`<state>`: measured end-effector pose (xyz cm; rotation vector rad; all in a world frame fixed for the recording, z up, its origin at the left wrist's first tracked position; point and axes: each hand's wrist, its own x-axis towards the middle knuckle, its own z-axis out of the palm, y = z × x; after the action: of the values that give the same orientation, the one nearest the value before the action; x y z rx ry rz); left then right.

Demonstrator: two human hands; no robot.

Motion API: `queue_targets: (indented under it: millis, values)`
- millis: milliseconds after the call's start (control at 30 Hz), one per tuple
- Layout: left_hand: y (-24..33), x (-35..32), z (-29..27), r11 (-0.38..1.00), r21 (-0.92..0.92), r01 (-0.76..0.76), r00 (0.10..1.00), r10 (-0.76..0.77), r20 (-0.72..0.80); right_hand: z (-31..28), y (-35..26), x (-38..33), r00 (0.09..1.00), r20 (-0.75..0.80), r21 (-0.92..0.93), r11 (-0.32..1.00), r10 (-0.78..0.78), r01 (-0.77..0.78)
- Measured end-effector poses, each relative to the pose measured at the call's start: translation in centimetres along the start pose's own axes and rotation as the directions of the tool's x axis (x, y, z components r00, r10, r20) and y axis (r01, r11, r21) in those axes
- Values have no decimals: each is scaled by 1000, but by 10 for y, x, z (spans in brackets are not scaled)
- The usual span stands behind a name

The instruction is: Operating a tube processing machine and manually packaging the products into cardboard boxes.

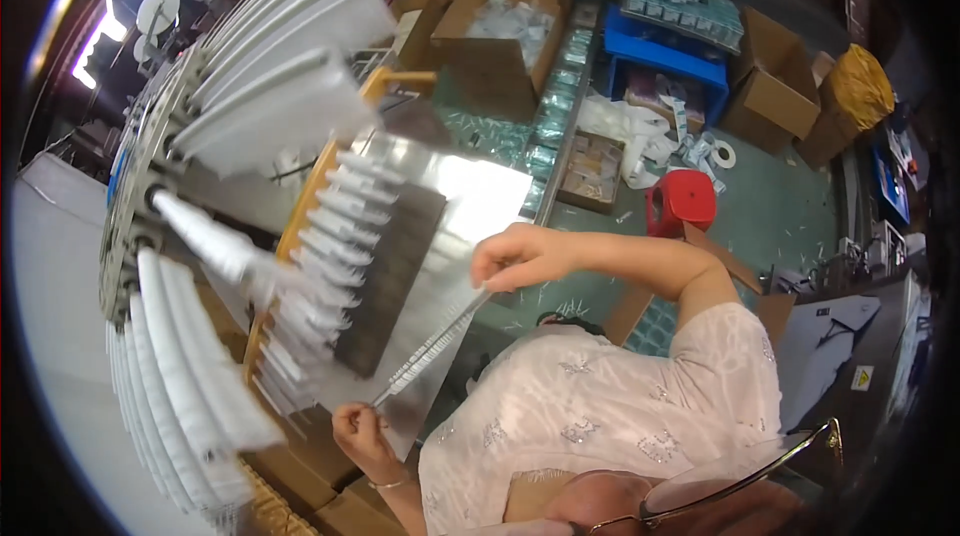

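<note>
Between my two hands a thin, straight rod (432, 352) slants up to the right, lined along its middle with many small pale pieces. My left hand (365, 436) is closed in a pinch on its lower end. Fingers of my right hand (518, 258) are closed at the upper end. Just beyond lies a dark brown rectangular plate (392, 281) on a shiny metal sheet (480, 186). An orange-yellow rail (308, 198) runs beside that plate, with a row of whitish, blurred pieces (350, 211) along it.
At left stands a large round machine (140, 151) with white, sleeve-like sheets (270, 116) fanning outward. Farther off are a cardboard box of clear plastic pieces (505, 31), a blue stand (665, 46), a red stool (683, 203) and a white tape roll (723, 154). Small pieces litter the green floor.
</note>
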<state>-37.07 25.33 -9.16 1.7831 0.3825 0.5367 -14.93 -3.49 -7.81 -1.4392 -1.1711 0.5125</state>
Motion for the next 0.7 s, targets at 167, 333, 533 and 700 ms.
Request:
queue_targets:
  millis: [167,333,533,700]
  values:
    - [-18,-11,-40,749,489,-447,894,382,232,99,-32,4,1000,20,450,893,-14,3]
    - [22,-14,-44,712,-631,310,875,46,481,176,-65,-3,954,-234,71,975,-187,209]
    - [-23,47,-107,848,-522,90,996,-66,65,221,-128,-30,835,-326,-557,804,-442,208]
    - [-36,101,-117,766,-626,145,986,-57,160,244,-161,-21,859,-271,-710,693,-434,126]
